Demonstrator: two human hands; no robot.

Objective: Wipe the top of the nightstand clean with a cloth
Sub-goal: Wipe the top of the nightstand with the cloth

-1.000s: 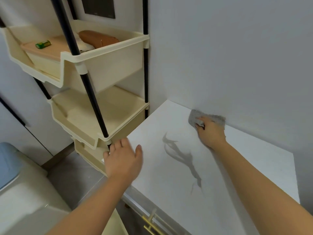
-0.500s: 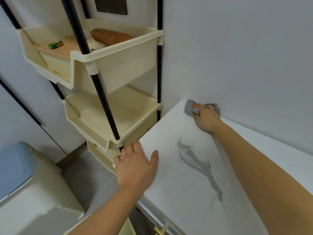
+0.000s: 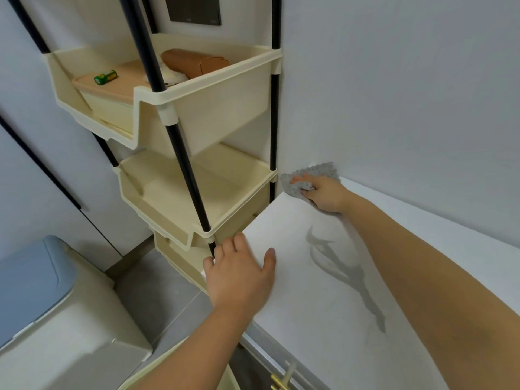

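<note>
The white nightstand top (image 3: 318, 302) fills the lower right, with a dark grey smear (image 3: 346, 274) across its middle. A grey textured cloth (image 3: 306, 178) lies at the far left corner of the top, against the wall. My right hand (image 3: 326, 194) presses down on the cloth and grips it, the arm stretched across the top. My left hand (image 3: 242, 274) rests flat on the near left edge of the top, fingers spread, holding nothing.
A cream tiered rack (image 3: 197, 170) on black poles stands just left of the nightstand; its top bin holds a brown case (image 3: 194, 63), a green battery (image 3: 105, 77) and a lidded box. A blue-lidded bin (image 3: 31, 280) sits lower left. A brass drawer handle (image 3: 281, 381) shows below.
My right hand has slid the cloth further left along the wall, into the back left corner of the top. My left hand has stayed on the near left edge.
</note>
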